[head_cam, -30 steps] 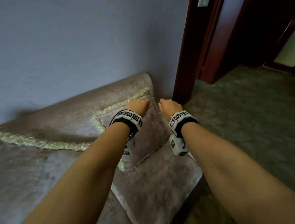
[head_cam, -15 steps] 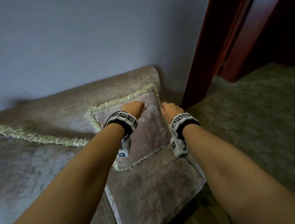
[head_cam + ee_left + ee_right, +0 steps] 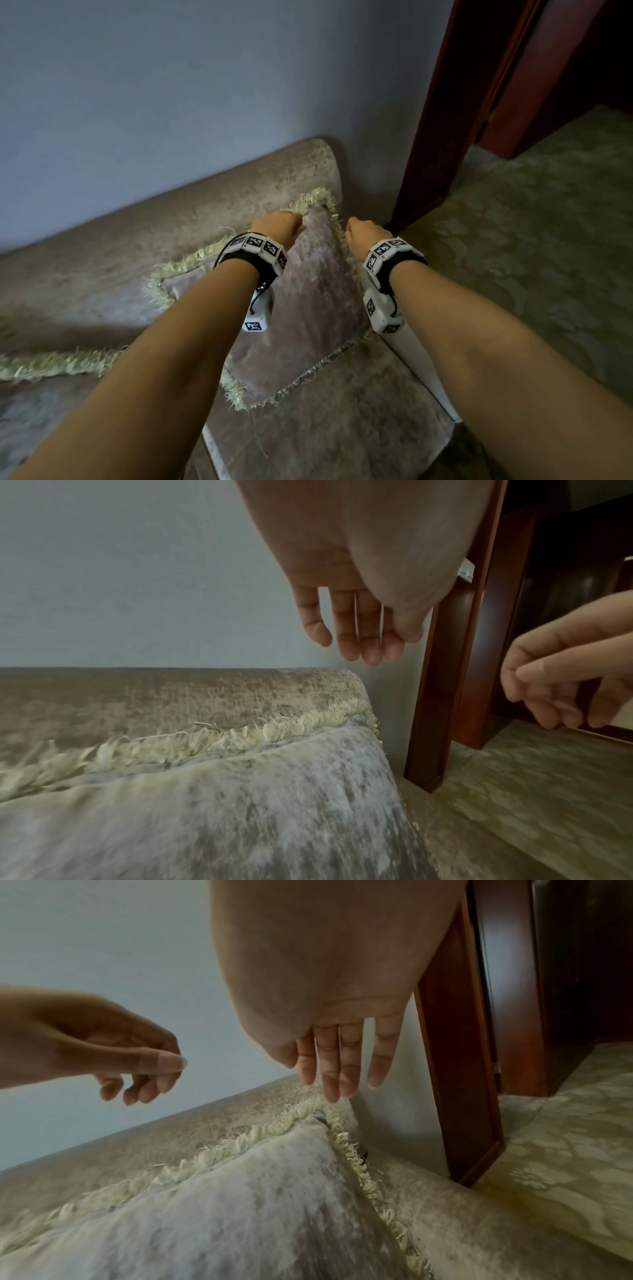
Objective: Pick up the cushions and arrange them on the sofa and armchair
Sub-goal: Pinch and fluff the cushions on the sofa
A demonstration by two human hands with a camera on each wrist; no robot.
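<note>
Leaning one cushion (image 3: 308, 301), two hands free

Soft cloth against painted wall and polished wood, as I see it from the rig.

The square mauve-grey cushion (image 3: 308, 301) looks like crushed velvet with a faint sheen, edged in a shaggy cream yarn fringe (image 3: 212, 739). The taupe sofa (image 3: 144, 246) beneath it has the same napped, mottled plush, and a smooth white panel (image 3: 421, 363) runs along its near right edge. At far left, the pale blue-grey wall (image 3: 171, 102) reads matt and even. On the right, the reddish-brown wooden door frame (image 3: 442, 130) is smooth and glossy. The green floral-patterned carpet (image 3: 534, 246) looks matt, low-piled.
</note>
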